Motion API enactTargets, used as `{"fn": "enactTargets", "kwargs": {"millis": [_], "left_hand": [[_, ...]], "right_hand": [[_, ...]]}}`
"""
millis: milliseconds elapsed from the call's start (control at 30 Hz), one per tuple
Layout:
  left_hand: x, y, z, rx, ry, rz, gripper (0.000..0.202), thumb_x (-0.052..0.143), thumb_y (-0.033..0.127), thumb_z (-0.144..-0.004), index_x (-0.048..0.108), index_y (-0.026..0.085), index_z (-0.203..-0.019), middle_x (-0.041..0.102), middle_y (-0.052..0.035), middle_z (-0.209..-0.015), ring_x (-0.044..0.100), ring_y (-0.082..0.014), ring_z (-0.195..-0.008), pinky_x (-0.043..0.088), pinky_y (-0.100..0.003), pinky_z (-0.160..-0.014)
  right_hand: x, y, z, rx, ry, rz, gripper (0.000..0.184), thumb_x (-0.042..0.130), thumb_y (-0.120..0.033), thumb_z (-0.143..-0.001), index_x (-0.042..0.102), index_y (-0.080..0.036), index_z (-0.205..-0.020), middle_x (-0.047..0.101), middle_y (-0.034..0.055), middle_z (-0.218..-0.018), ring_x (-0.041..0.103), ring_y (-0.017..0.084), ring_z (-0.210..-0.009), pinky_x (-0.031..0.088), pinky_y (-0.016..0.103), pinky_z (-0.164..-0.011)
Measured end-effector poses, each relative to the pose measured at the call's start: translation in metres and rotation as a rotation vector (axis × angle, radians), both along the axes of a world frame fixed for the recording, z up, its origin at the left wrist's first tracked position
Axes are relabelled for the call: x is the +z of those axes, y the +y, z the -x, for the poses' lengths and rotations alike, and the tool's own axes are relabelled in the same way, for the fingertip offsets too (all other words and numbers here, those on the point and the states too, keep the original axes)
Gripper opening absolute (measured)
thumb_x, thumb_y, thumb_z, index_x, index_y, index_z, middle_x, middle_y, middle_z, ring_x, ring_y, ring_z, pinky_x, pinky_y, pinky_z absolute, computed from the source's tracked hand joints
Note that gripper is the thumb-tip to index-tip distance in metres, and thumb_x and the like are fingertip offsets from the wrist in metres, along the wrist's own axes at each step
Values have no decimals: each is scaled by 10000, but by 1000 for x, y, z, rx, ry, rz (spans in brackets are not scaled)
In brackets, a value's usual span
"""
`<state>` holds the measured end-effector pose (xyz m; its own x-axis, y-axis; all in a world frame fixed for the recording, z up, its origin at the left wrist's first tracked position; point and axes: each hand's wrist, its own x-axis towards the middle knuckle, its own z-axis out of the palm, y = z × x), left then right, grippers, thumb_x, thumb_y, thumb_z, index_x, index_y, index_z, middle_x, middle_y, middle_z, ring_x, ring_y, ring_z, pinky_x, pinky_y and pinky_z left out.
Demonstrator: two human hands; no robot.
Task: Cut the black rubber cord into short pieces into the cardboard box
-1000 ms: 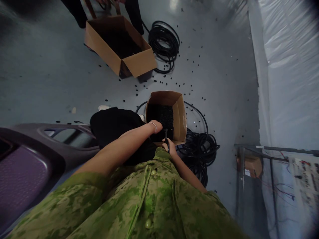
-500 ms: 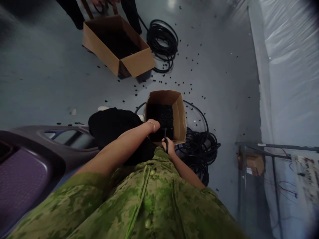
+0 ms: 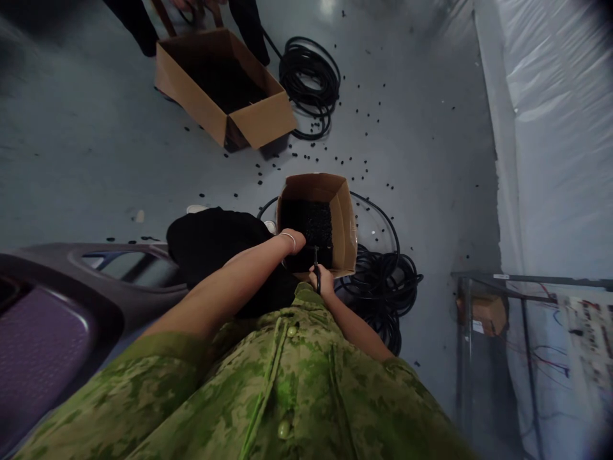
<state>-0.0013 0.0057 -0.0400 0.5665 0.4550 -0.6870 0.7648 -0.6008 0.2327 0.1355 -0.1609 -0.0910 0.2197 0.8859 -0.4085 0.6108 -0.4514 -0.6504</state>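
My left hand (image 3: 295,240), with a thin bangle at the wrist, reaches over the left side of an open cardboard box (image 3: 343,227). Its fingers bend down out of sight, and what they hold is hidden. A heap of small black pieces (image 3: 318,220) lies inside the box. At the near rim, my right hand (image 3: 325,281) is closed round the dark handles of what look like scissors (image 3: 317,271). Their narrow tip points forward into the box, close to my left hand.
Coiled black hose (image 3: 383,281) lies right of the box, another coil (image 3: 309,73) farther off. A larger carton (image 3: 263,118) stands before another person's legs (image 3: 251,29). Small black bits dot the floor. A purple-seated chair (image 3: 43,345) is at left, a metal frame (image 3: 524,345) at right.
The view has shifted very slightly. Both hands stay in nearly the same place at the box, the right one still gripping the scissors.
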Motion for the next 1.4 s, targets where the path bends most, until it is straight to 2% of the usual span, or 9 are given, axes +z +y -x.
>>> {"fn": "enactTargets", "kwargs": {"millis": [200,367,533,667,800,1000,1133,1400], "left_hand": [[-2,2,-1,-32,34,-12,353,736,291,-744,783,198,-1081,759,-176,-1083,690,-298,-1061,545,-328,-868],[1,1,-1,11,26,-5,345,734,280,-748,787,172,-1071,754,-199,-1080,692,-314,-1070,542,-357,-898],[4,1,-2,-16,27,-15,340,718,268,-772,778,182,-1096,744,-189,-1127,685,-310,-1082,538,-343,-894],[4,2,-2,14,6,-6,326,720,268,-777,779,204,-1091,753,-174,-1108,676,-311,-1107,537,-339,-898],[6,2,-1,54,-17,-8,314,717,248,-786,778,179,-1087,743,-198,-1123,681,-326,-1094,537,-371,-902],[10,1,-1,-11,0,-30,329,701,247,-801,766,200,-1120,742,-172,-1146,684,-291,-1083,539,-328,-886],[13,0,-3,-15,9,-22,324,697,198,-796,768,165,-1111,741,-196,-1135,691,-306,-1066,542,-355,-888],[11,-1,-2,-15,-26,-14,347,742,247,-763,769,189,-1104,745,-182,-1131,688,-297,-1072,539,-332,-882]], "right_hand": [[-1,3,5,-32,-63,58,179,585,-242,-722,708,-250,-852,687,-12,-687,625,165,-675,427,217,-626],[0,4,6,-25,-109,91,150,593,-229,-737,699,-261,-837,700,-13,-728,636,171,-718,441,227,-663],[4,0,0,-27,-1,36,193,581,-253,-743,707,-245,-889,675,-31,-690,618,150,-681,450,207,-658],[9,-2,-6,1,74,5,265,552,-202,-715,707,-214,-930,692,-18,-744,641,144,-706,460,201,-681],[12,-2,-8,31,83,20,275,557,-194,-695,703,-216,-927,682,-22,-722,629,147,-685,461,212,-687],[15,-2,-7,34,71,12,276,561,-203,-697,707,-220,-931,676,-23,-712,608,149,-682,460,217,-696],[18,-3,-7,57,80,14,288,549,-211,-719,708,-219,-959,692,-15,-751,625,155,-708,466,222,-712],[18,-4,-7,33,99,13,290,560,-243,-723,714,-223,-968,710,-10,-772,631,161,-719,477,224,-713]]}}
